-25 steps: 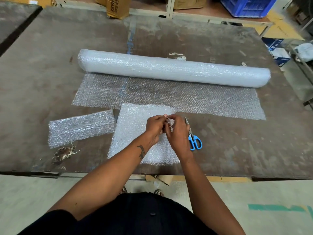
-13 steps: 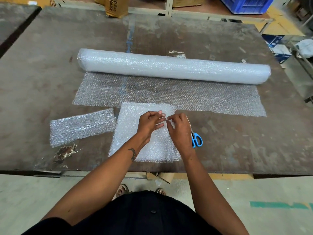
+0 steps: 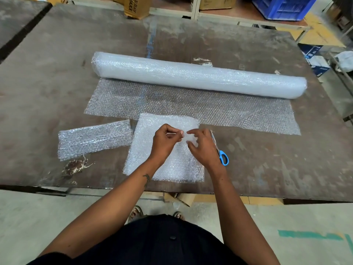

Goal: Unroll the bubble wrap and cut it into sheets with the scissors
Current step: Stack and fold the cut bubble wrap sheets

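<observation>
A: Head view, entry one. Where does the bubble wrap roll (image 3: 198,76) lie?

B: Across the far half of the worn tabletop (image 3: 267,159), with an unrolled length (image 3: 191,108) spread flat on its near side. Nearer the person, a stack of cut sheets (image 3: 166,150) sits close to the tabletop's near edge. A narrower cut piece (image 3: 93,139) lies just left of the stack.

A: Hands?

B: Both above the stack's far half. The left hand (image 3: 165,140) has its fingers curled, thumb and fingertips meeting as if pinching a clear scrap; whether anything is really between them cannot be told. The right hand (image 3: 202,148) has fingers loosely bent and spread, grasping nothing visible, index finger pointing toward the left hand.

A: Scissors (image 3: 221,155)?

B: On the tabletop at the stack's right edge, blue handles toward the person, blades partly hidden behind the right hand.

A: Surroundings?

B: Cardboard box (image 3: 136,7) and blue crate (image 3: 282,7) beyond the far edge
</observation>
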Demonstrator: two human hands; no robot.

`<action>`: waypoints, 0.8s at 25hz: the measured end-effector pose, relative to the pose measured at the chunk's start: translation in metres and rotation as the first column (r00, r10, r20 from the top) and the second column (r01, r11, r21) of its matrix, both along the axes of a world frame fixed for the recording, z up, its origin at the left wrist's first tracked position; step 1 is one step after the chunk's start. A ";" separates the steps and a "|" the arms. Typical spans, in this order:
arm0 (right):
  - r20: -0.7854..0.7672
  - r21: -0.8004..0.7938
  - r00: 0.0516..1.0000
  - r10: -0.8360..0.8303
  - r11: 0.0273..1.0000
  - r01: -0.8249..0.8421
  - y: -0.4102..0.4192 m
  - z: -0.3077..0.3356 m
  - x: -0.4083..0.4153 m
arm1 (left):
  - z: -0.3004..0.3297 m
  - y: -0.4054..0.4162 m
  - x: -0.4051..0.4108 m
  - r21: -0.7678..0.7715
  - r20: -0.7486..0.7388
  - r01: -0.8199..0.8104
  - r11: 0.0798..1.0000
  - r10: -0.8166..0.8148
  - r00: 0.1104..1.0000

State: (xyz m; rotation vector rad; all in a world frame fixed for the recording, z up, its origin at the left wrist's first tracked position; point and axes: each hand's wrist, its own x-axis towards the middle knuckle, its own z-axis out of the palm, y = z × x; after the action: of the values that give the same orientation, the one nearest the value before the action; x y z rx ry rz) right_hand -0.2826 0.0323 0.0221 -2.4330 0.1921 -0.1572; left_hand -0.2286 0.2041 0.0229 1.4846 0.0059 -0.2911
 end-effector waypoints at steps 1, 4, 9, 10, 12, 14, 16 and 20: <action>-0.015 0.003 1.000 0.028 1.000 -0.028 0.000 0.003 0.003 | -0.001 -0.002 -0.002 0.009 0.024 -0.010 1.000 0.009 1.000; -0.091 0.070 0.995 0.044 0.997 -0.038 0.001 0.015 0.008 | 0.004 -0.008 -0.005 -0.088 -0.001 -0.113 0.990 0.114 0.994; -0.399 0.076 0.914 0.075 0.996 -0.049 0.002 0.021 0.000 | 0.011 0.004 0.025 -0.116 -0.118 -0.164 0.980 0.150 0.982; -0.429 0.046 0.900 0.079 0.997 -0.065 0.005 0.023 0.000 | 0.012 0.008 0.032 -0.097 -0.117 -0.146 0.985 0.134 0.984; -0.400 -0.075 0.915 0.048 0.994 -0.084 0.013 0.023 -0.001 | 0.012 0.014 0.044 -0.067 -0.112 -0.135 0.989 0.127 0.986; -0.319 -0.256 0.948 0.004 0.962 -0.091 0.024 0.022 -0.004 | 0.012 0.018 0.052 -0.066 -0.136 -0.150 0.986 0.140 0.981; -0.283 -0.381 0.959 -0.032 0.921 -0.081 0.032 0.023 -0.009 | 0.009 0.018 0.057 -0.044 -0.175 -0.160 0.986 0.150 0.973; -0.468 -0.509 0.876 -0.114 0.846 -0.162 0.042 0.032 -0.018 | 0.003 0.010 0.050 -0.015 -0.229 -0.129 0.992 0.122 0.966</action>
State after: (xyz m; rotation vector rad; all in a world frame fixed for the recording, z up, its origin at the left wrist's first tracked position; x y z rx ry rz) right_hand -0.3002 0.0742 0.0541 -2.9993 0.3809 0.4906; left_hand -0.1783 0.2145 0.0258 1.4081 0.2776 -0.3555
